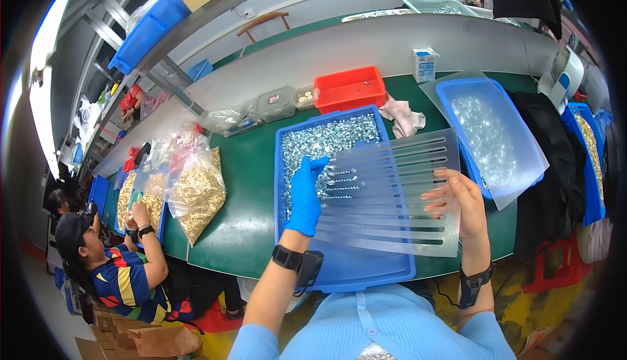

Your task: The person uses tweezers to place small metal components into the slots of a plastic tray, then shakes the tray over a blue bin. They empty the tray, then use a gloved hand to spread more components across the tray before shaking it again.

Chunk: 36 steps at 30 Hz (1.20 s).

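A clear plastic sheet [385, 190] with long parallel slots is held tilted above a blue tray [366, 265]. My left hand [304, 197], in a blue glove, closes at the sheet's left edge; part of its grip is hidden. Right beside it, rows of small shiny metal pieces [343, 188] sit in several slots. My bare right hand [462, 203] grips the sheet's right edge, some fingers showing through the plastic. A loose heap of silvery metal pieces [326, 139] fills the far part of the tray.
Behind the tray stand a red bin [351, 90] and a pinkish cloth [402, 117]. To the right, another blue tray [449, 89] lies under a clear sheet. Bags of gold-coloured pieces [199, 190] lie left, near a seated co-worker [117, 275]. A partition [457, 45] runs along the back.
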Each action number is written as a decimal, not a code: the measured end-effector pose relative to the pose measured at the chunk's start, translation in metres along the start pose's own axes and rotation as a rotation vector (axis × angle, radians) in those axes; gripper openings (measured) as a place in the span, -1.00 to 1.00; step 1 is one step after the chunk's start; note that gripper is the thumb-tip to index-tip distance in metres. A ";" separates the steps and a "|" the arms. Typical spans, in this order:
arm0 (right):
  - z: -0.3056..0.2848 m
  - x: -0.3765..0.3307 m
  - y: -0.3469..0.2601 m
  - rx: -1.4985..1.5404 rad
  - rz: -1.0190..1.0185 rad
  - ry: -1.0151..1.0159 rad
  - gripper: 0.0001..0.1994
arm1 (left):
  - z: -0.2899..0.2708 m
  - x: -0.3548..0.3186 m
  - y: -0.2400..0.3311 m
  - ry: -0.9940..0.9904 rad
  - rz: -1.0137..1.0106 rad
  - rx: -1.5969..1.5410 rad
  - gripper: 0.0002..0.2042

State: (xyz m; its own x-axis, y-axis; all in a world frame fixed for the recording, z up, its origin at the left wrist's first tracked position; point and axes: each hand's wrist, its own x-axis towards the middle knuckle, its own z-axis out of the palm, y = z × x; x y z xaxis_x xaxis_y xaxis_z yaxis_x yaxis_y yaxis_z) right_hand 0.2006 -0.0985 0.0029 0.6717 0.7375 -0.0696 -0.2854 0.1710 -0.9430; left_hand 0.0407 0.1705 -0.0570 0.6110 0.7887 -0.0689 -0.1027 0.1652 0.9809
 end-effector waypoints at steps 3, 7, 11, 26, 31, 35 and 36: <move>0.002 0.001 0.001 0.015 -0.003 -0.005 -0.63 | 0.017 -0.016 0.008 -0.054 0.096 0.286 -0.55; -0.001 0.001 0.001 0.035 -0.020 -0.009 -0.62 | 0.035 -0.020 -0.002 -0.155 0.220 0.572 -0.56; -0.001 0.002 0.003 0.035 -0.018 -0.024 -0.62 | 0.032 -0.017 0.010 -0.069 0.117 0.617 -0.59; -0.010 -0.012 -0.007 0.018 -0.075 0.037 -0.59 | -0.026 0.011 -0.025 0.043 0.252 0.792 -0.54; -0.031 -0.025 -0.022 0.001 -0.092 0.080 -0.59 | -0.047 -0.022 -0.042 0.018 0.344 1.238 -0.32; -0.043 -0.038 -0.034 -0.010 -0.105 0.151 -0.58 | -0.036 -0.031 -0.048 0.044 0.418 1.552 -0.21; -0.046 -0.041 -0.035 -0.010 -0.108 0.157 -0.59 | -0.034 -0.027 -0.047 0.059 0.442 1.626 -0.19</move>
State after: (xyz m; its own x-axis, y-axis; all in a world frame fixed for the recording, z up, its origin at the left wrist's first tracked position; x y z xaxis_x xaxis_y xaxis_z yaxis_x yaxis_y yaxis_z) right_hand 0.2146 -0.1645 0.0236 0.7964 0.6046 -0.0172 -0.1999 0.2363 -0.9509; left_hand 0.0025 0.1611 -0.1074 0.7265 0.6303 0.2738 0.6357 -0.7677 0.0805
